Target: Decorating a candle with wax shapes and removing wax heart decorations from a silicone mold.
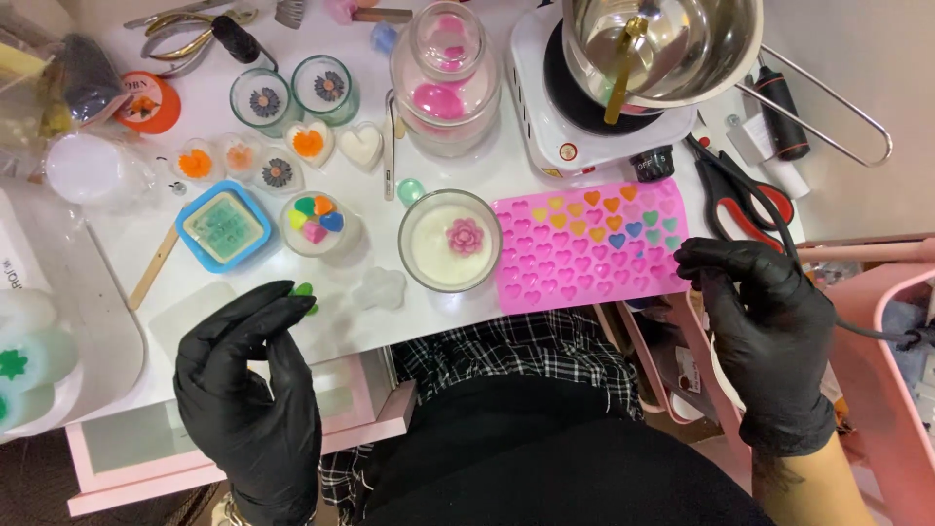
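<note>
Left hand (248, 390) pinches a small green wax piece (304, 290); right hand (765, 326), fingers curled, grips the pink heart mould (584, 244) at its near right corner

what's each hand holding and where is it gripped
The left hand pinches a small green piece at its edge between its fingertips. The right hand touches the lower right corner of the pink heart mould.

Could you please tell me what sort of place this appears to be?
Probably a home candle-making craft table: a pink heart mould with coloured wax pieces, a glass candle topped with a flower, and a metal melting pot on a hotplate.
</note>
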